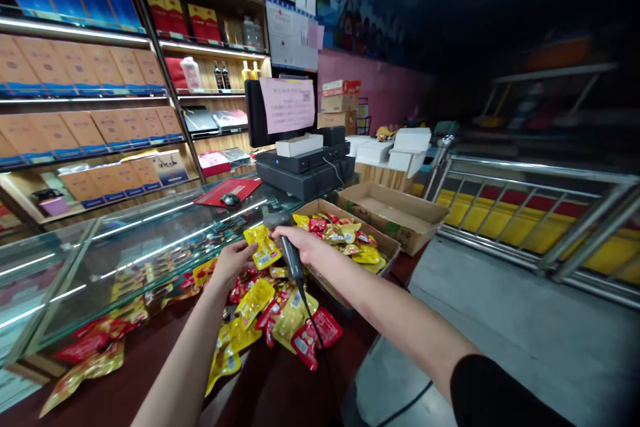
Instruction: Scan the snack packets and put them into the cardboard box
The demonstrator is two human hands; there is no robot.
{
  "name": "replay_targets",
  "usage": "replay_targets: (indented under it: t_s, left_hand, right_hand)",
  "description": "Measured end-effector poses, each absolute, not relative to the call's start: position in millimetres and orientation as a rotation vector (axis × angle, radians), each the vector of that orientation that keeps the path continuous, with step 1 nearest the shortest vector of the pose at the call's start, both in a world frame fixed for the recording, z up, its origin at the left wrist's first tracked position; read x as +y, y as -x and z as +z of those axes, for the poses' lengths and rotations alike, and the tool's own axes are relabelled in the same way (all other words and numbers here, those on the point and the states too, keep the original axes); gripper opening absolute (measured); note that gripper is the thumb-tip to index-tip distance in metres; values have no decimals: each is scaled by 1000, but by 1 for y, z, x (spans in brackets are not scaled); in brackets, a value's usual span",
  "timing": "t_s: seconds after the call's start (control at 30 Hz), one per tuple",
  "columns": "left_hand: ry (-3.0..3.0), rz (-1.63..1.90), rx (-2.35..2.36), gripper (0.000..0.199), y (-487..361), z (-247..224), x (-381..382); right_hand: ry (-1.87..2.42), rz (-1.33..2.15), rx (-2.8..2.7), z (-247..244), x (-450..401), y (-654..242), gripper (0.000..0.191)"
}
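My left hand (235, 261) pinches a yellow snack packet (262, 247) by its edge, with the printed label side facing me. Wrapped in my right hand (299, 243) is a dark barcode scanner (291, 257), its head beside the packet and its cable trailing down over the counter. Below both hands lies a loose pile of red packets (316, 337), yellow packets (255, 301) and gold packets (295, 320). Just right of the scanner, a cardboard box (390, 256) holds many similar packets.
Behind that box stands a second open carton (395, 203). A glass display case (150, 240) borders the counter on the left. Farther back are a cash drawer (305, 177), a monitor (257, 113) and a mouse (230, 200). Metal railings (540, 180) stand at right.
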State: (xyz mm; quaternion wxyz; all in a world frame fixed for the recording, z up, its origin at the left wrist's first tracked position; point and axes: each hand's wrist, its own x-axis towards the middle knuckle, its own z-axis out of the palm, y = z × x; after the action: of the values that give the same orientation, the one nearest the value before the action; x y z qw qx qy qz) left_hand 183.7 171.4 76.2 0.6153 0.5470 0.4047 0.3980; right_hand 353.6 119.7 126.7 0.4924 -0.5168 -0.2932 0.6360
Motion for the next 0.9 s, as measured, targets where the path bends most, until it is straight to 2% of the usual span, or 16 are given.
replay_targets:
  t_s: [0.13,0.3,0.4,0.6,0.9]
  left_hand:
    - [-1275,890,851,32,-255,108,197]
    - [-1257,924,895,66,-331,119,212]
    - [-1256,899,934,71,-340,110,212]
    - [-1242,914,982,67,-286,94,210]
    - [-1265,1060,1114,55,-154,78,185]
  right_hand:
    - [1253,1552,-662,157,124,-410,9]
    - [1218,1374,-573,172,121,-470,6]
    - [1314,1229,-527,167,115,-484,6]
    - [1299,1337,-571,147,114,-456,5]
    - [1198,1612,-711,121,119,-350,7]
